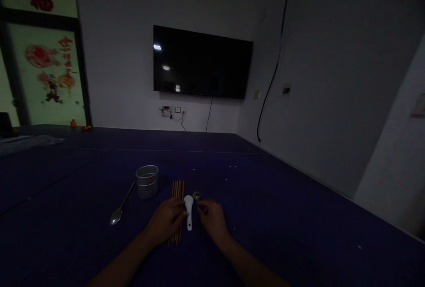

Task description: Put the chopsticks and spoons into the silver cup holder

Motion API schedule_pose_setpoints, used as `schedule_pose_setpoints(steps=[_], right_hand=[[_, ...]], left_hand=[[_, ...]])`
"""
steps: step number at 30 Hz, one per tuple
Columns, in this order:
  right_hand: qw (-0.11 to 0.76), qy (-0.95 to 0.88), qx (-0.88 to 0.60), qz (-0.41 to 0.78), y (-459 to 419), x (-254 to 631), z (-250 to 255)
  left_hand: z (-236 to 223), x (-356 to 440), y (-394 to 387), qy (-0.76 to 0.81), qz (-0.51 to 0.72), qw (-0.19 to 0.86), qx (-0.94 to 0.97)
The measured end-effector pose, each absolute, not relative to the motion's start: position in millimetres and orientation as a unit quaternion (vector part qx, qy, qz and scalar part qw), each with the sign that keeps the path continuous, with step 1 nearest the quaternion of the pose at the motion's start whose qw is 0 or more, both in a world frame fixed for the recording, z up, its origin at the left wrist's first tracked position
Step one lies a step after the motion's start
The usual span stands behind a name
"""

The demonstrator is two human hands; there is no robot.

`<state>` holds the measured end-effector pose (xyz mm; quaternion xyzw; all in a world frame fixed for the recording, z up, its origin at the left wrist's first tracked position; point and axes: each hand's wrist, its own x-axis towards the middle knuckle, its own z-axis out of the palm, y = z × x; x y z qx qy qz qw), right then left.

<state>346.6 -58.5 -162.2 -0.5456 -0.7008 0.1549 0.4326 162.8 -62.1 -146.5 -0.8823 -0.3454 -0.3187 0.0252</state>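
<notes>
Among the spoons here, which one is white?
The white spoon beside the chopsticks, near the left hand. The metal spoon near the cup and the small spoon at the right hand look grey.

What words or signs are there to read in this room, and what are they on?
"福", in red on the pane above the door.
More red characters run down the door, too blurred to read.
Faint marks on the metal cup, too small and blurred to read.
I see no readable words on the TV.
</notes>
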Motion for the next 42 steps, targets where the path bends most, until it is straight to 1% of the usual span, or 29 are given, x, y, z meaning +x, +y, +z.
schedule_pose_setpoints(steps=[22, 27, 31, 35, 37, 39, 42], right_hand=[[0.42, -0.709, -0.55, 0.134, -66, 343, -160], [0.416, -0.715, -0.546, 0.132, -66, 343, -157], [0.414, -0.713, -0.551, 0.129, -65, 343, -158], [0.406, -0.719, -0.55, 0.129, -65, 343, -157], [0.399, -0.72, -0.552, 0.13, -65, 344, -156], [0.393, -0.723, -0.553, 0.13, -66, 344, -155], [0.384, -0.73, -0.552, 0.124, -67, 344, -153]], left_hand=[[-148, 162, -60, -0.343, -0.312, 0.025, -0.886], [-147, 163, -61, -0.337, -0.325, 0.04, -0.883], [-142, 163, -64, -0.346, -0.362, 0.077, -0.862], [-137, 157, -67, -0.399, -0.405, 0.154, -0.808], [-135, 151, -67, -0.449, -0.405, 0.198, -0.771], [-130, 145, -67, -0.513, -0.38, 0.224, -0.736], [-121, 136, -68, -0.607, -0.284, 0.219, -0.709]])
